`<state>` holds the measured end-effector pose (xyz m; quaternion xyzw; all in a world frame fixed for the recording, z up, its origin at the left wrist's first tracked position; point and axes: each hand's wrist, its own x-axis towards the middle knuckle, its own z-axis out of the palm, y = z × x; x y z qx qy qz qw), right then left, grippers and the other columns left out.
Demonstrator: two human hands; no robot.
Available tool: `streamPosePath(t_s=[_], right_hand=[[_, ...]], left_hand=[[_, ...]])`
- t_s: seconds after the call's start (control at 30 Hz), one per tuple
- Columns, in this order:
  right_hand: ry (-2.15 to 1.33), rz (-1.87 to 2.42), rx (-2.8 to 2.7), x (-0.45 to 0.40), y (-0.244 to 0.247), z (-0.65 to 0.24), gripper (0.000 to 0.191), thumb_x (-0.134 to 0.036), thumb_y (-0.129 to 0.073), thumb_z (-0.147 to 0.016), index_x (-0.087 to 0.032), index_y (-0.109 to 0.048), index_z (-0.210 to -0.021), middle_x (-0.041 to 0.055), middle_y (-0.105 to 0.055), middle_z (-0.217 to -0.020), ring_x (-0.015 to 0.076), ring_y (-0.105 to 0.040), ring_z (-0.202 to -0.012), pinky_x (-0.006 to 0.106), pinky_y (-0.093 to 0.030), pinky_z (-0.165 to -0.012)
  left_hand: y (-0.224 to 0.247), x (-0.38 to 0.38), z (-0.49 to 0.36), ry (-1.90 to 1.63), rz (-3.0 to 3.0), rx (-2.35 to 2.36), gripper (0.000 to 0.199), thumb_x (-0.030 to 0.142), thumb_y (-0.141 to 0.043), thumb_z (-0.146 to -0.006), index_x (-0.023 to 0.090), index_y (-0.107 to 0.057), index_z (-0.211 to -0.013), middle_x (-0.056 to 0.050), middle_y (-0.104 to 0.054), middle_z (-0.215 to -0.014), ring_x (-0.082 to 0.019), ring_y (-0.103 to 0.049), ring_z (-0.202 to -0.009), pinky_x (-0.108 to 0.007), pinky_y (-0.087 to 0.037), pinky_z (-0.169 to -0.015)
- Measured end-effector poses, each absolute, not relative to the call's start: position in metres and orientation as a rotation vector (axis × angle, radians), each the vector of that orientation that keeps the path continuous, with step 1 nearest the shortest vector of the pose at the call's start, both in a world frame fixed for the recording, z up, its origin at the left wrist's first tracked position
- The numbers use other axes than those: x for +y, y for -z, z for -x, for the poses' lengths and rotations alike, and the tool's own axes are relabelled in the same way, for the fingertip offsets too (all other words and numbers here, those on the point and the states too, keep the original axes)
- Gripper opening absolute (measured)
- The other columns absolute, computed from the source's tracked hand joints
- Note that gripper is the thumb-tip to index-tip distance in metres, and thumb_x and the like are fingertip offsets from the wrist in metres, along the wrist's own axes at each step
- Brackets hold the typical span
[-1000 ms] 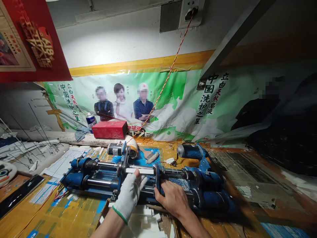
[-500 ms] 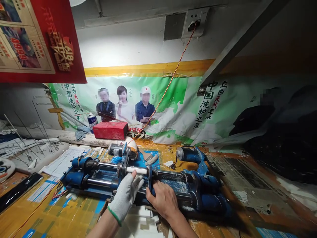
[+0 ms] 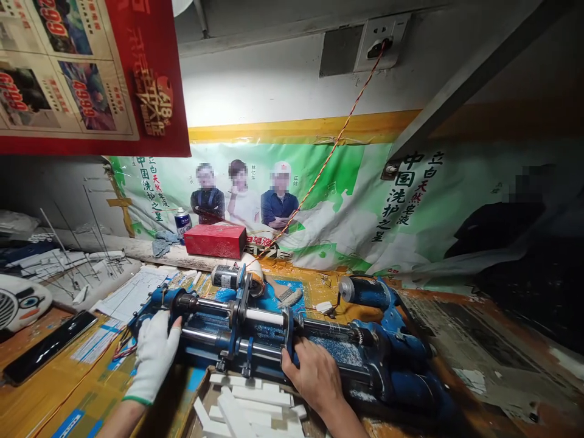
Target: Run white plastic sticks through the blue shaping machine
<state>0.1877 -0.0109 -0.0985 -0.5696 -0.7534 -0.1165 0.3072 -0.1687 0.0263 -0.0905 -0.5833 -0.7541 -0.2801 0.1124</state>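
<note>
A small blue lathe-like machine with steel rods stands on the table, white powder on its bed. A white rod is mounted level between its two middle brackets. My left hand, in a white glove with a green cuff, lies over the machine's left end, thumb apart and the other fingers curved over the blue housing; their tips are partly hidden. My bare right hand has its fingers bent around the lower part of the right middle bracket. Below the machine, a box holds several white strips.
Behind the machine are a brush, a red box and a spray can. A black phone and a white fan-like object lie at left. A twisted cord runs up to the wall socket.
My left hand has moved left from beside the white rod to the machine's left end, uncovering the strips below. My right hand stays at the bracket. The view has shifted slightly left.
</note>
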Motion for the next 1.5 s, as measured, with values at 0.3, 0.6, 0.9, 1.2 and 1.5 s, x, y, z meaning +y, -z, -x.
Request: streamPosePath(t_s=[0.3,0.6,0.9,1.2,1.5], right_hand=[[0.328,1.504,-2.017,-0.01,0.096,-0.187,0.021,-0.031,-0.042,-0.086,-0.02,-0.058,-0.078,0.0015,-0.058,-0.069,0.0148,-0.052,-0.067,0.028,-0.028,-0.067],[0.286,1.509,-2.026,-0.011,0.096,-0.189,0.021,-0.033,-0.042,-0.087,-0.02,-0.057,-0.078,0.0015,-0.057,-0.07,0.0154,-0.051,-0.069,0.028,-0.028,-0.068],[0.322,1.487,-2.038,-0.011,0.097,-0.19,0.023,-0.034,-0.043,-0.088,-0.02,-0.056,-0.076,0.0013,-0.056,-0.069,0.0146,-0.051,-0.068,0.028,-0.028,-0.066],[0.317,1.48,-2.036,-0.011,0.097,-0.191,0.022,-0.033,-0.042,-0.088,-0.02,-0.057,-0.077,0.0019,-0.057,-0.07,0.0152,-0.051,-0.069,0.028,-0.028,-0.068],[0.262,1.67,-2.151,-0.01,0.086,-0.189,0.022,-0.033,-0.044,-0.085,-0.021,-0.062,-0.084,0.0025,-0.063,-0.074,0.0167,-0.057,-0.069,0.029,-0.031,-0.066]], left_hand=[[0.109,0.023,0.117,0.948,1.828,-1.888,0.03,0.043,-0.046,-0.083,0.018,-0.052,-0.1,-0.011,-0.06,-0.101,-0.03,-0.052,-0.104,-0.044,-0.041,-0.093],[0.105,0.025,0.099,0.825,1.837,-1.703,0.017,0.031,-0.039,-0.086,0.021,-0.046,-0.075,-0.006,-0.051,-0.073,-0.025,-0.052,-0.077,-0.04,-0.042,-0.075],[0.11,0.039,0.155,0.834,1.87,-1.609,0.022,0.03,-0.033,-0.086,0.02,-0.046,-0.072,-0.006,-0.05,-0.069,-0.022,-0.049,-0.069,-0.037,-0.04,-0.068],[0.111,0.048,0.207,0.941,1.831,-1.676,0.022,0.037,-0.036,-0.084,0.02,-0.049,-0.076,-0.006,-0.053,-0.072,-0.022,-0.052,-0.074,-0.038,-0.043,-0.074],[0.037,0.024,0.035,1.483,2.54,-1.509,0.044,0.032,-0.066,-0.07,0.026,-0.054,-0.112,-0.008,-0.059,-0.108,-0.027,-0.048,-0.113,-0.048,-0.007,-0.111]])
